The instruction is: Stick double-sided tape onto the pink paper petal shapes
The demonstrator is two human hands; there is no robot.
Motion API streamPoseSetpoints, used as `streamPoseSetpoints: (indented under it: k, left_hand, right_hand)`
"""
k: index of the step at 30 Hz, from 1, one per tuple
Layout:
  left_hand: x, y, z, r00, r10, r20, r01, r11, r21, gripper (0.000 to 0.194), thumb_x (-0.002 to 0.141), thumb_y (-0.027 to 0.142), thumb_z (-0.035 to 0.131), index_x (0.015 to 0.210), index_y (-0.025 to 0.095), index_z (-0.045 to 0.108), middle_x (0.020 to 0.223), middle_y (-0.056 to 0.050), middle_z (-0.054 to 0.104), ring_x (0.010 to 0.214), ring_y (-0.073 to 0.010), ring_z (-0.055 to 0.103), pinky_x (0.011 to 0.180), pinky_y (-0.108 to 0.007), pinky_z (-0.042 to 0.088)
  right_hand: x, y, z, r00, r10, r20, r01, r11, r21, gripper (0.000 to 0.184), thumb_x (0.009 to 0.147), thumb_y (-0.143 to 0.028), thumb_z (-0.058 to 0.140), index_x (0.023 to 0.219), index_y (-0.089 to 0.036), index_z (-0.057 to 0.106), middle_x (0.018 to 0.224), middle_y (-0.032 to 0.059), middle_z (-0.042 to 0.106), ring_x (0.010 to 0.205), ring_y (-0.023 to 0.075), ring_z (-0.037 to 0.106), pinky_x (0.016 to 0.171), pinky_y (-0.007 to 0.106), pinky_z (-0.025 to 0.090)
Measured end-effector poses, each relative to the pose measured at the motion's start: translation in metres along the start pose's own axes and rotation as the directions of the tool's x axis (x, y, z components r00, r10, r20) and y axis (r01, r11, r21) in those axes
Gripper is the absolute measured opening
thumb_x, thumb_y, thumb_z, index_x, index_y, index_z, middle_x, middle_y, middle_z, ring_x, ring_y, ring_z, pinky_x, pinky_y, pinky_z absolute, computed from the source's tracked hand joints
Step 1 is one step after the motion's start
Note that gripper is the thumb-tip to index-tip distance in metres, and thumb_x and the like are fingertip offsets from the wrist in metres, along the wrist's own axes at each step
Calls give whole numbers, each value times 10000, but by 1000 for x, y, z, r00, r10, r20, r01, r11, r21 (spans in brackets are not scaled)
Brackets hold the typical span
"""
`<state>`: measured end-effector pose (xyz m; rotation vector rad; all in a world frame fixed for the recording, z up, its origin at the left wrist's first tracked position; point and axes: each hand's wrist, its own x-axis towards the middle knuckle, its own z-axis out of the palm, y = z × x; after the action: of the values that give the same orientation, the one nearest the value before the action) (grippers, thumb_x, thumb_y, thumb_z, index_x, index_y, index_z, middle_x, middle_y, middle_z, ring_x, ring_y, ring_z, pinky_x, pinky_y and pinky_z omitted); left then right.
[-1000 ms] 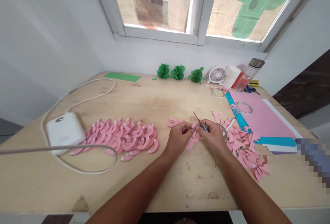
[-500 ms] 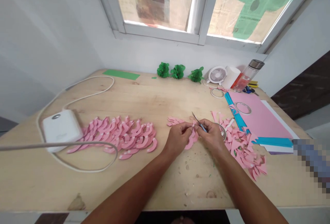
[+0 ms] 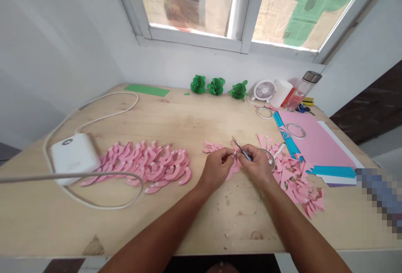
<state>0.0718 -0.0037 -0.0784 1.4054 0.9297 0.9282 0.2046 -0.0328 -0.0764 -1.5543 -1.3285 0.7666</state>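
Tips now parted, the slim blue-handled metal tool (image 3: 242, 150) our right hand (image 3: 259, 165) grips could slip and tear the curved pink paper strip (image 3: 233, 171) our left hand (image 3: 216, 169) pinches, right of the boxy white power bank (image 3: 74, 158).

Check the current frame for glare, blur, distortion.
Head view: blown-out glare along the bottom of the window; head view: bottle leans outward, probably wide-angle stretch; head view: pink piece at the hands too small and soft for fine detail; head view: mosaic patch at right edge hides what's there.
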Motion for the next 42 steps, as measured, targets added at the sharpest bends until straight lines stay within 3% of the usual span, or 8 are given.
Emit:
streamPoseSetpoints:
  k: [9, 22, 32, 42]
  left_hand:
    - [0, -2, 1, 999, 32, -11, -31, 999, 30, 169, 707, 244, 540, 762, 181, 687, 537, 19, 553, 448, -89, 441, 433, -185, 320]
    - [-2, 0, 0, 989, 146, -26, -136, 962, 239, 185, 743, 241, 496, 729, 156, 659, 605, -1, 597, 552, -111, 508, 532, -202, 373]
    - [-3, 2, 1, 976, 198, -92, -151, 918, 366, 164, 702, 181, 502, 668, 144, 659, 543, 18, 580, 483, -81, 465, 484, -184, 351]
    - [-2, -2, 1, 969, 230, -89, -171, 888, 427, 150, 702, 175, 506, 634, 146, 637, 536, 21, 571, 487, -79, 470, 492, -183, 342]
  right_hand:
    - [-2, -2, 0, 1000, -2, 4, 2, 1000, -20, 159, 709, -319, 541, 684, -164, 562, 546, -37, 457, 500, 98, 397, 474, 216, 298]
    - [-4, -6, 0, 1000, -10, 14, 11, 999, -45, 135, 719, -285, 537, 674, -159, 551, 569, -28, 466, 522, 100, 408, 495, 217, 314]
    - [-3, -3, 3, 1000, -11, 6, 11, 999, -34, 158, 716, -300, 547, 680, -150, 582, 562, -31, 485, 515, 100, 421, 489, 211, 320]
    - [-3, -3, 3, 999, 30, -9, -31, 999, -44, 210, 734, -333, 528, 630, -152, 549, 540, -38, 437, 500, 93, 389, 481, 209, 301]
